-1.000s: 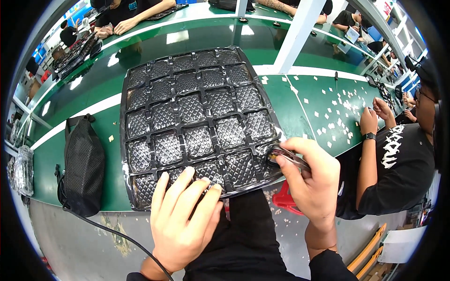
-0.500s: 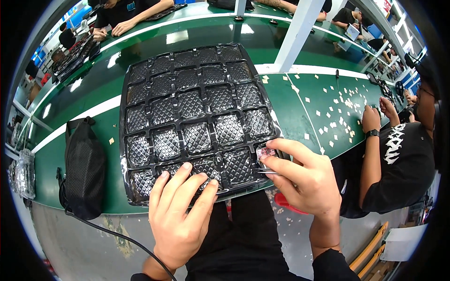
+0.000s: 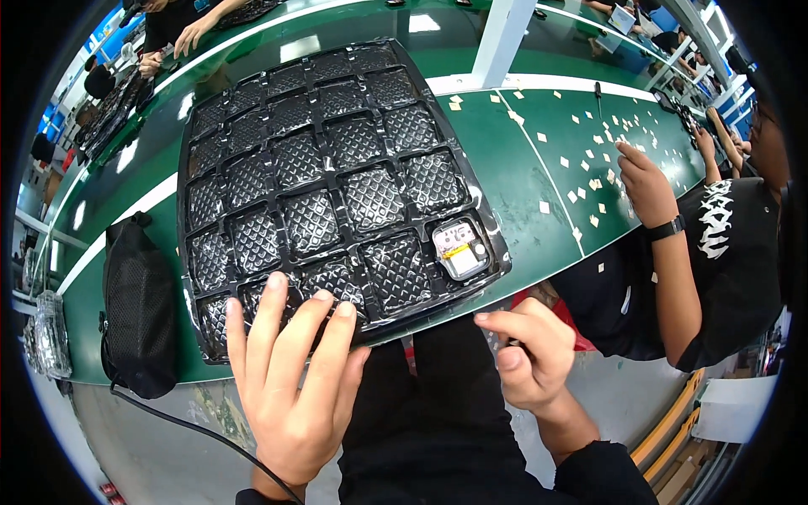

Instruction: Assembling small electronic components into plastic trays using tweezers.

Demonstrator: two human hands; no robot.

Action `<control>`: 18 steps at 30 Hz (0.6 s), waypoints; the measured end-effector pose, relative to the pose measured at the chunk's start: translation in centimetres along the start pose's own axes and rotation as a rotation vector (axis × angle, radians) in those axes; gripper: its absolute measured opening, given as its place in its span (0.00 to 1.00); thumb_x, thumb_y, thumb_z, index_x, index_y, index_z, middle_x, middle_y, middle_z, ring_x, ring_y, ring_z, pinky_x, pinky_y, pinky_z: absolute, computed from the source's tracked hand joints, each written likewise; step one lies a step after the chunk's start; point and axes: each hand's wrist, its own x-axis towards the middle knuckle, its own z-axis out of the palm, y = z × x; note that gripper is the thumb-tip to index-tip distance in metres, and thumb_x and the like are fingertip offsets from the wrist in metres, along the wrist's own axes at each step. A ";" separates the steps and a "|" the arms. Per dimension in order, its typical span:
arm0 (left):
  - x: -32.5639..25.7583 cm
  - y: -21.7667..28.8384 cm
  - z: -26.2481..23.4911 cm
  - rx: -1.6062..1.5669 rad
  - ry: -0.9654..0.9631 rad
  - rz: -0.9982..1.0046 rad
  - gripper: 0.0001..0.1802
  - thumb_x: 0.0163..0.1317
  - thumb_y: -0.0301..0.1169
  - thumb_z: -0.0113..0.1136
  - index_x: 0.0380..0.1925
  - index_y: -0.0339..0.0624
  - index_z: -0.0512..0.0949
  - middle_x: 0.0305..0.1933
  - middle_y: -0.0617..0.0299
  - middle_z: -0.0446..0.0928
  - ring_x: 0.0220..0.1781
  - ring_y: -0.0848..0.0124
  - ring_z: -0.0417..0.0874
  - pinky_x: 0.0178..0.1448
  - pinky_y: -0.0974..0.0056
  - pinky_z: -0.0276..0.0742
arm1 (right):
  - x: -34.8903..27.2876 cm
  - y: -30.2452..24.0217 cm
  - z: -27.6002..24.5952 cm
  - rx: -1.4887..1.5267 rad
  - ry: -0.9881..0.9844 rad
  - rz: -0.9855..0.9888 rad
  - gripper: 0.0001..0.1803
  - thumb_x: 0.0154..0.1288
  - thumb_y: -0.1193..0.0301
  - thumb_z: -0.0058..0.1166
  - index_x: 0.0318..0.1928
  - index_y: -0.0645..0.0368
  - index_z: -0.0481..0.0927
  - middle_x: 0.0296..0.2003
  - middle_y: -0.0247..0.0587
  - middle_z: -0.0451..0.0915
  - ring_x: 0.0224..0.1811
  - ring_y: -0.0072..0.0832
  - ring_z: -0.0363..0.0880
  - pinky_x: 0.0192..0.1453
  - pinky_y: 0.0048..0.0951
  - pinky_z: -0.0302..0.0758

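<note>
A black plastic tray with rows of square, diamond-textured compartments lies on the green bench. In its near right compartment sits a small opened square device like a watch body, with a pale rim, a yellow strip and a round silvery part. My left hand rests on the tray's near left edge, fingers spread and holding nothing. Just off the near right corner, my right hand is apart from the tray, its fingers curled around tweezers, of which only a dark bit shows between thumb and fingers.
A black mesh pouch with a cable lies left of the tray. Small pale squares are scattered over the bench at right, where a co-worker sits. A white post rises behind the tray. Other people work across the bench.
My right hand has drawn back from the near right compartment toward me, uncovering the device there. My left hand stays on the tray edge. The co-worker's hand has shifted over the pale squares.
</note>
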 end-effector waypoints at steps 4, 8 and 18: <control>-2.0 -0.5 0.6 0.004 0.166 0.160 0.15 0.59 0.31 0.72 0.48 0.51 0.86 0.57 0.55 0.81 0.68 0.40 0.76 0.75 0.33 0.63 | -3.5 0.1 2.4 0.002 -0.030 0.261 0.21 0.69 0.79 0.52 0.61 0.72 0.78 0.31 0.45 0.77 0.26 0.33 0.75 0.31 0.32 0.75; -5.8 -0.7 1.3 -0.262 0.113 0.384 0.12 0.65 0.28 0.66 0.47 0.56 0.82 0.49 0.61 0.80 0.59 0.50 0.82 0.68 0.39 0.75 | -6.0 0.4 3.6 -0.069 0.021 0.339 0.18 0.61 0.84 0.62 0.53 0.69 0.80 0.33 0.46 0.82 0.28 0.38 0.83 0.32 0.33 0.80; -7.4 2.4 7.2 -0.539 -0.189 0.420 0.13 0.50 0.26 0.75 0.38 0.49 0.88 0.42 0.61 0.85 0.52 0.56 0.86 0.58 0.50 0.83 | -5.9 2.1 4.2 -0.309 0.149 0.114 0.10 0.56 0.83 0.68 0.40 0.64 0.84 0.35 0.43 0.84 0.29 0.35 0.86 0.28 0.29 0.82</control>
